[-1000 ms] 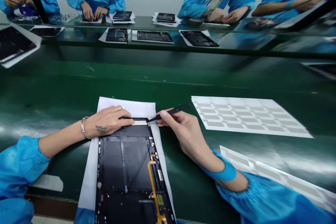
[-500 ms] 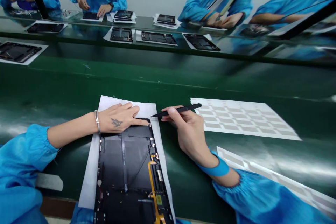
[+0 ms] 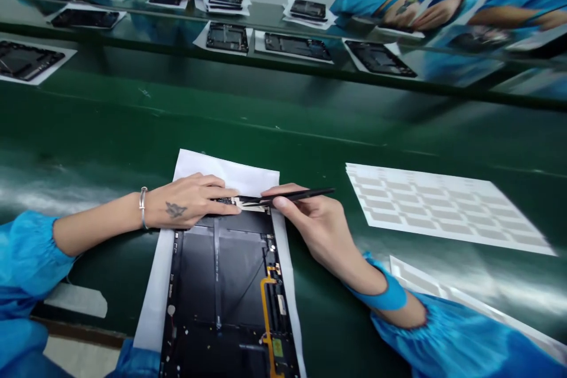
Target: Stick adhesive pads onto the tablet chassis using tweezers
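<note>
Black slim tweezers [image 3: 292, 195] are pinched between the thumb and fingers of the right hand [image 3: 319, 225]. Their tips reach a small pale strip [image 3: 245, 204] lying at the top edge of the open dark tablet chassis [image 3: 225, 283]. The left hand [image 3: 186, 208] lies flat and spread and grips nothing. Its fingertips press on that same top edge, just beside the strip.

The chassis rests face down on a white paper sheet [image 3: 221, 166] on the glossy green work surface [image 3: 133, 130], close in front of the person. An orange flex cable [image 3: 266, 301] runs along its right side.

By the look of it, the strip has already been brought to the chassis and laid in place, so the placing seems nearly finished. It has not yet been let go. Whether it is fully stuck down cannot be told, since the tweezer tips and fingertips crowd the spot.

To the right, well apart from the chassis, lies a white backing sheet of pale rectangular pieces [image 3: 443, 207]. Its rows look almost full, which suggests few have been used. A second such sheet [image 3: 425, 283] lies nearer, partly under the right sleeve.

Across the surface, more dark chassis on paper [image 3: 227, 37] lie on a raised shelf, and other people's hands are at work behind them.
</note>
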